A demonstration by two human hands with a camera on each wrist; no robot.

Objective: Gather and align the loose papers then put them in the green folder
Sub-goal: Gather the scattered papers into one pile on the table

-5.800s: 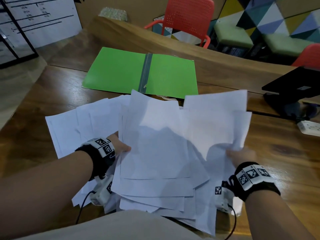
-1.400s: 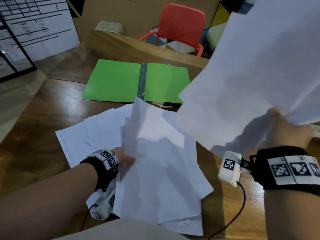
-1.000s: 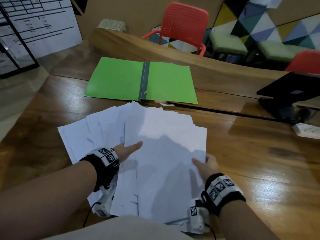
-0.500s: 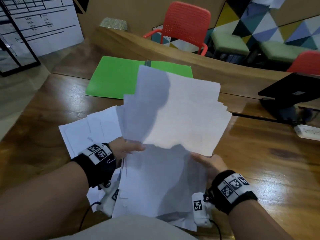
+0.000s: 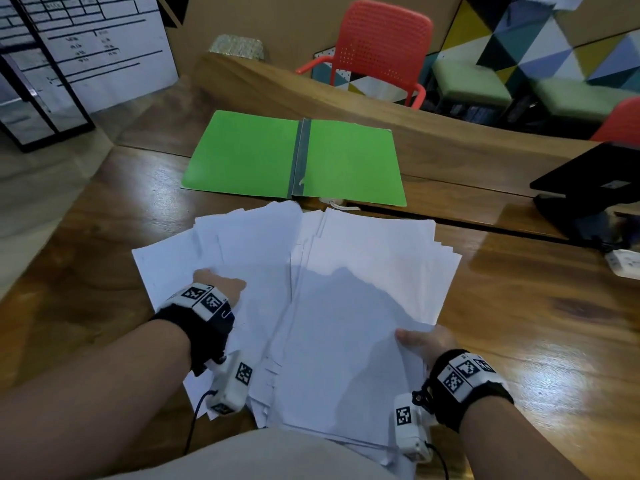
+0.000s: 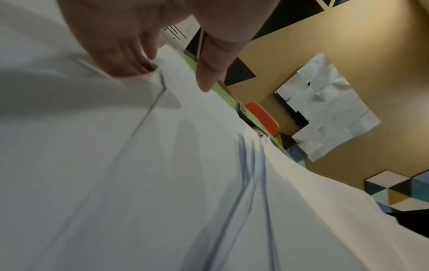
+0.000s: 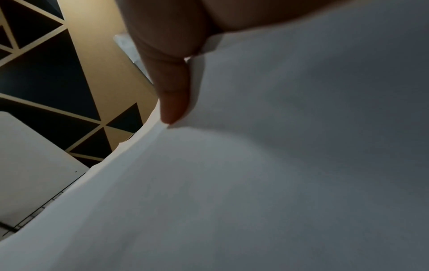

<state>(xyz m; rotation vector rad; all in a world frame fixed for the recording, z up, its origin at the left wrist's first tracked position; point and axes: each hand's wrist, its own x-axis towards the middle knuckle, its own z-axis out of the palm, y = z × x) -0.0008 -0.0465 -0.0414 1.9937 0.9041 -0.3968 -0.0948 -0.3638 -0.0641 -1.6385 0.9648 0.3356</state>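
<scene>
The green folder (image 5: 249,154) lies open and flat at the far side of the table; a thin strip of the folder (image 6: 220,88) shows in the left wrist view. In front of it white papers (image 5: 363,306) lie fanned on the wood, with several looser sheets (image 5: 242,244) spread to the left. My left hand (image 5: 218,285) is among those left sheets: the fingers of the left hand (image 6: 176,73) curl under a sheet edge and the thumb is above it. My right hand (image 5: 420,341) holds the main stack's right edge, its thumb (image 7: 174,91) on top of the paper (image 7: 278,165) and the fingers hidden beneath.
A black laptop (image 5: 588,181) and a white power strip (image 5: 623,265) sit at the right edge. Behind the folder runs a raised wooden ledge (image 5: 450,140), with a red chair (image 5: 381,46) beyond it. Bare table (image 5: 536,341) shows to the right of the papers.
The stack that both hands held up half a second ago now lies flat on the table. My left hand has shifted left into the loose sheets; the right stays on the stack's right edge.
</scene>
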